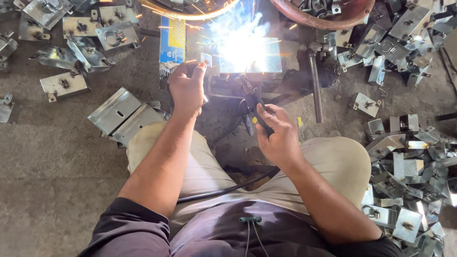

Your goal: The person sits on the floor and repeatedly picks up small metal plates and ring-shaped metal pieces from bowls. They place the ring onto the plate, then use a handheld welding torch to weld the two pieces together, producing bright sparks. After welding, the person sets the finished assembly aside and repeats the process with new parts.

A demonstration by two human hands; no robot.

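Observation:
My right hand [278, 135] grips a black welding electrode holder [251, 102], its tip reaching up into a blinding white arc [243, 45] with sparks flying over a flat metal plate [266, 59]. A black cable [223, 190] runs from the holder across my lap. My left hand [187, 88] is raised left of the arc, fingers curled around a small dark thing I cannot make out, beside a blue and yellow box [172, 40].
Bent sheet-metal brackets lie scattered at the upper left [76, 45] and piled thick on the right [409, 162]. A folded metal box [124, 114] sits by my left knee. A steel rod [315, 85] stands right of the arc; a rusty round rim [323, 19] is above.

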